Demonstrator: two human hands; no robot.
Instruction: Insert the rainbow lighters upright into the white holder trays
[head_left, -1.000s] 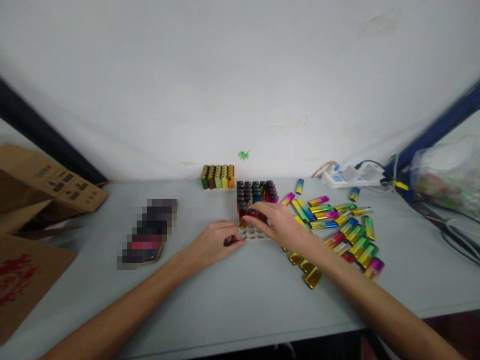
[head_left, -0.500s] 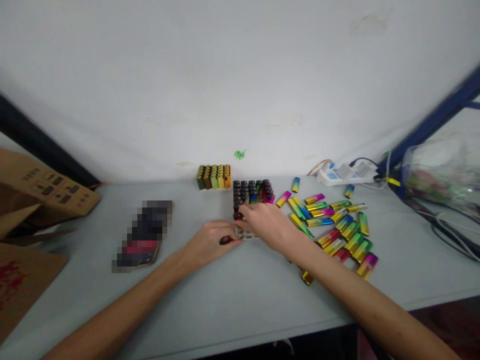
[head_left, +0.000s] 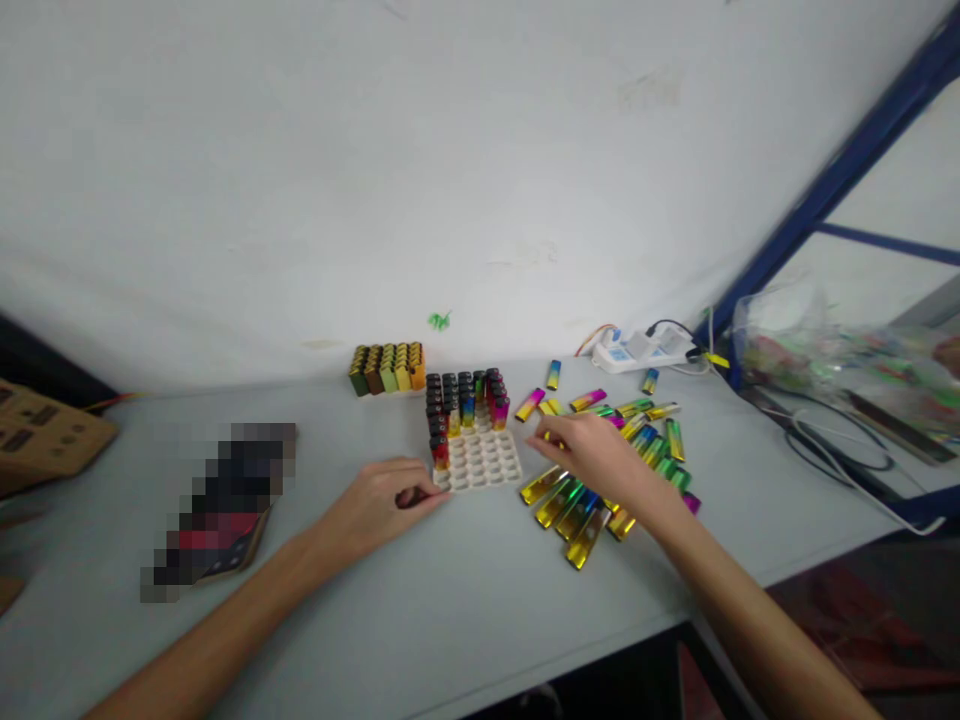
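Observation:
My left hand [head_left: 386,492] pinches the near left corner of a white tray [head_left: 480,462] with rows of round holes. Lighters with black tops [head_left: 450,390] stand upright in the tray's back rows and along its left and right sides. At the front of the left column is a red lighter [head_left: 440,452]. To the right of the tray, my right hand [head_left: 592,450] hovers over a loose pile of shiny coloured lighters [head_left: 585,540]. Its fingers are bent and slightly apart, with some yellow showing between them. Part of the pile is hidden beneath this hand.
A block of gold-topped lighters [head_left: 386,368] stands behind the tray. At left lie a blurred-out phone-like object [head_left: 232,500] and a cardboard box [head_left: 52,430]. A power strip [head_left: 641,350] with cables rests against the wall, near plastic bags [head_left: 817,330] at right.
My right hand has moved right, from over the tray to the lighter pile, uncovering the tray's front holes and the red lighter. My left hand stays at the tray corner. The view has shifted.

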